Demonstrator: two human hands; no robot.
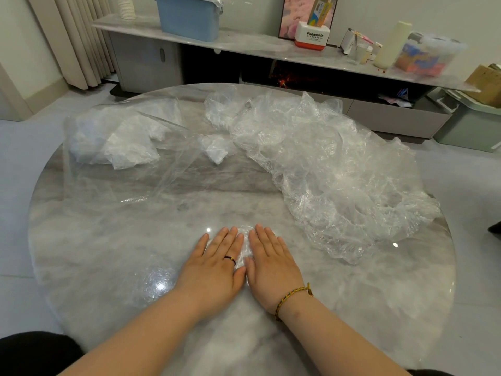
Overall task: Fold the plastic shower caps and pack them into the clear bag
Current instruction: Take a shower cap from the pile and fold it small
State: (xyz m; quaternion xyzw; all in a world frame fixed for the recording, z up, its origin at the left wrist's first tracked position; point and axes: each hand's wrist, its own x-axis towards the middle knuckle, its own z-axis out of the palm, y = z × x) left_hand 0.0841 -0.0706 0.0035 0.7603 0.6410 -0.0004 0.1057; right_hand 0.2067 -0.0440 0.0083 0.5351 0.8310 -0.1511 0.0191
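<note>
My left hand (214,264) and my right hand (272,263) lie flat side by side on the round marble table (108,267), fingers straight, pressing down a small folded clear shower cap (246,244) that shows only in the gap between them. A big heap of crumpled clear shower caps (333,172) covers the table's right and far side. On the far left lies the clear bag (130,147), with several white folded caps (122,142) inside it.
Beyond the table runs a low marble shelf unit (244,44) with a blue bin (189,14), a Panasonic box (311,36) and a plastic tub (428,54). A green crate (471,123) stands on the floor at the right. Curtains (76,39) hang at the far left.
</note>
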